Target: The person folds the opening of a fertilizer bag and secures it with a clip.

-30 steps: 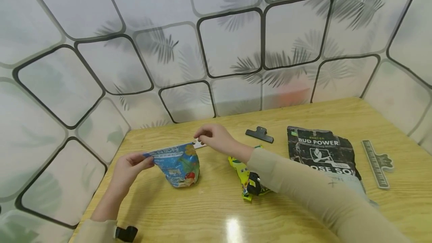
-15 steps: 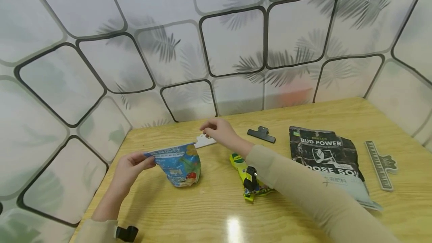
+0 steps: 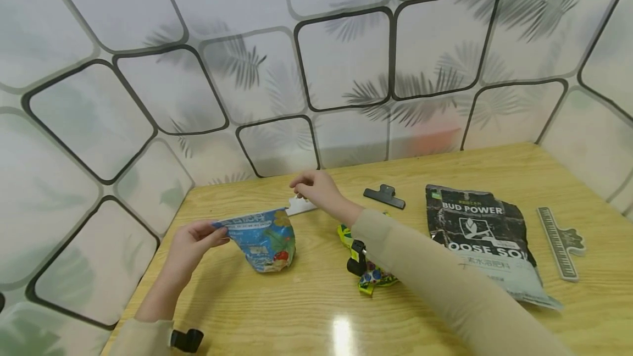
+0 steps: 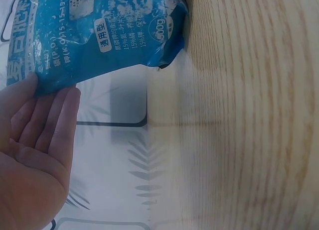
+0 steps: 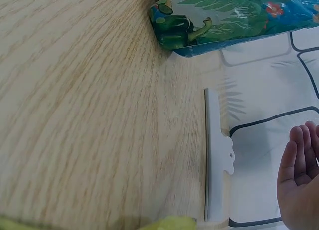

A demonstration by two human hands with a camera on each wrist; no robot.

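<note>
A blue bag (image 3: 262, 240) with fruit and vegetable pictures stands on the table at left centre. My left hand (image 3: 190, 246) pinches its upper left corner; in the left wrist view the thumb and fingers of the left hand (image 4: 40, 135) hold the blue bag (image 4: 99, 36) at its edge. My right hand (image 3: 318, 194), fingers loosely bent and holding nothing, hovers above a white clip (image 3: 300, 206). The right wrist view has the white clip (image 5: 214, 160) lying flat, with the right hand (image 5: 301, 175) apart from it.
A black clip (image 3: 384, 196) lies at the back. Beneath my right forearm is a yellow-green packet (image 3: 368, 282), partly hidden. A black and grey bag (image 3: 479, 235) lies to the right, and a grey ruler-like clip (image 3: 559, 243) beyond it. A patterned wall borders the table.
My right hand has moved right, away from the blue bag's top corner, and more of the white clip shows. The left hand keeps its pinch on the bag.
</note>
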